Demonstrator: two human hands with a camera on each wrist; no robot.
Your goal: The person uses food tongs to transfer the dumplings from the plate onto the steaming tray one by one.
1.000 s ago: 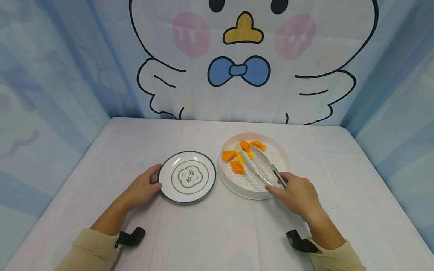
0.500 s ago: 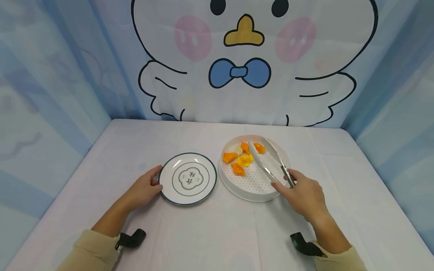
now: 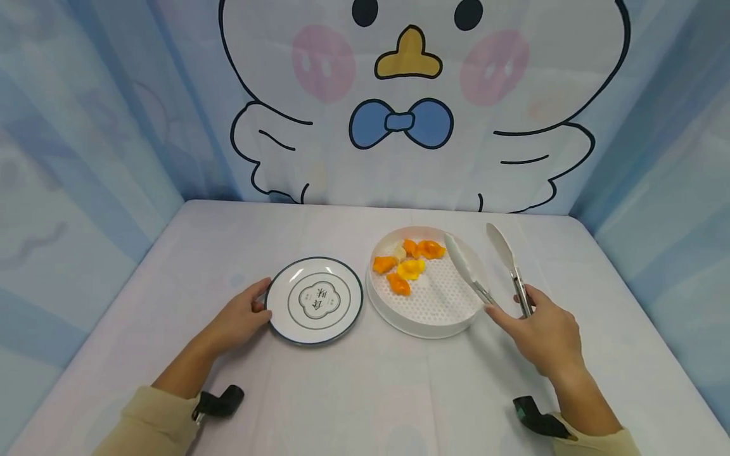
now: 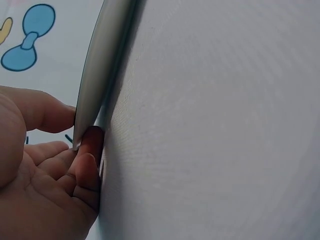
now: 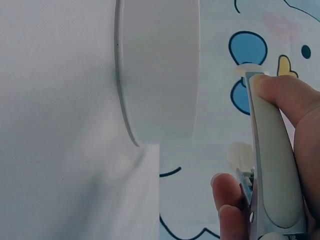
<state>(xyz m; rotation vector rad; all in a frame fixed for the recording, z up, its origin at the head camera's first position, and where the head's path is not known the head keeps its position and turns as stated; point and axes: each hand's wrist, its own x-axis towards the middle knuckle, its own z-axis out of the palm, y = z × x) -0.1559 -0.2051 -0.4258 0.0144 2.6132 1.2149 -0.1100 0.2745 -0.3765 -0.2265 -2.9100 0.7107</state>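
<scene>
My left hand (image 3: 242, 316) pinches the left rim of a white plate (image 3: 285, 294) with a dark blue edge. In the left wrist view the thumb lies on top of the plate rim (image 4: 102, 65) and fingers are tucked beneath it. My right hand (image 3: 544, 332) grips metal tongs (image 3: 481, 292) with pale, spread tips, nothing between them. One tip overlaps the right rim of a round white steamer tray (image 3: 436, 310); the other is out to its right. Inside the tray lie several orange dumpling-like pieces (image 3: 398, 284), a yellow one (image 3: 410, 269) and a small pale one (image 3: 400, 253).
Plate and tray stand side by side on a table with a pale cloth (image 3: 353, 399). Behind the table's back edge hangs a cartoon curtain (image 3: 399, 171). Blue patterned curtains (image 3: 74, 190) flank both sides.
My right hand has moved right with the tongs, away from the dumpling-like pieces, and the tips have spread wider. The left hand and the plate have stayed put.
</scene>
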